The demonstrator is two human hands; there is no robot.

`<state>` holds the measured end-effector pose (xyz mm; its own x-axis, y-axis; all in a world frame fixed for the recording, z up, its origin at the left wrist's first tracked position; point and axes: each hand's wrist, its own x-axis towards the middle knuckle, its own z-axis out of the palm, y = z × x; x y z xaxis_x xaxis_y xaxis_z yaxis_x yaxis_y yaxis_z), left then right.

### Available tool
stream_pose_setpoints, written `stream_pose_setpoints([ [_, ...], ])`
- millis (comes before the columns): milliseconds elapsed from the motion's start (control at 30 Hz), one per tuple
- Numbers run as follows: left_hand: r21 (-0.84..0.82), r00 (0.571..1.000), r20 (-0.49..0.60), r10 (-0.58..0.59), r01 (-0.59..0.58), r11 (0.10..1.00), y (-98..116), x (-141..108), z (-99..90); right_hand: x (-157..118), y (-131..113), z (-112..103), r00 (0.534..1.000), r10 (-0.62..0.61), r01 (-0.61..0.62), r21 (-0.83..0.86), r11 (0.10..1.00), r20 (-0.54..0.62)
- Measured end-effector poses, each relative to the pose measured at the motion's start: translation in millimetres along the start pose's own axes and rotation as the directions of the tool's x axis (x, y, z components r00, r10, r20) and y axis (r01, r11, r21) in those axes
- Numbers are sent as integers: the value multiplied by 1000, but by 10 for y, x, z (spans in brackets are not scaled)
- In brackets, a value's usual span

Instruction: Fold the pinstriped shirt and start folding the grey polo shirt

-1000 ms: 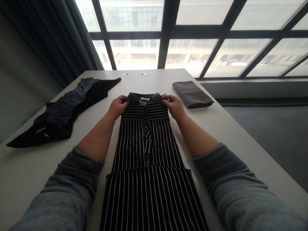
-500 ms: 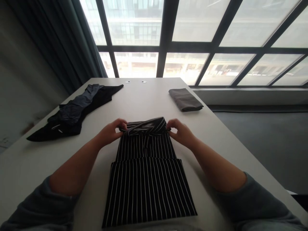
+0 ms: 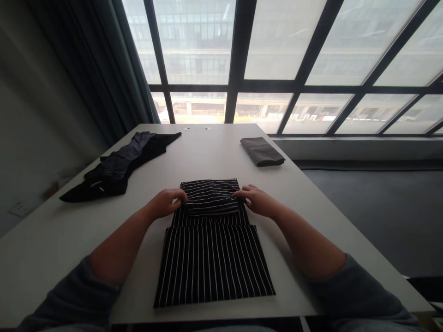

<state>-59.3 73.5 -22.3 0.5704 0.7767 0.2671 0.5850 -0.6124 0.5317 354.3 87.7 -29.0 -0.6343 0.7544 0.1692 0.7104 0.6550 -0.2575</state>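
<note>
Since a second ago, the far end of the striped shirt (image 3: 213, 253) has come folded toward the near edge of the table (image 3: 207, 157), by whose middle it lies. Left hand (image 3: 163, 204) and right hand (image 3: 259, 202) pinch that flap's opposite sides.

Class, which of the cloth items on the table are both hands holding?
The white-striped black garment, pinched by the left hand and right hand. The folded grey cloth and crumpled dark clothing lie untouched.
</note>
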Motion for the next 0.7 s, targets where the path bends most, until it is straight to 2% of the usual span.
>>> stream_pose_setpoints([
  [100,18,993,-41,-109,110,994,-2,54,28,20,21,-6,1000,-8,9,41,999,-5],
  [233,154,957,-206,-203,237,959,-168,307,98,262,75,161,975,203,-196,81,977,-89],
  [333,262,964,-172,-204,244,934,-278,499,194,501,145,352,955,292,-292,-2,956,-49],
  [400,290,970,-142,-198,232,928,-278,577,270,624,206,440,951,310,-308,-69,949,23],
  [467,327,976,-132,-171,205,923,-234,630,337,712,276,469,955,294,-289,-102,952,42],
  [567,415,974,-109,-197,225,882,-210,720,385,807,392,428,965,258,-261,-90,961,-42],
  [700,432,951,-71,-300,300,851,-421,840,326,904,543,362,958,254,-259,-21,966,-135],
])
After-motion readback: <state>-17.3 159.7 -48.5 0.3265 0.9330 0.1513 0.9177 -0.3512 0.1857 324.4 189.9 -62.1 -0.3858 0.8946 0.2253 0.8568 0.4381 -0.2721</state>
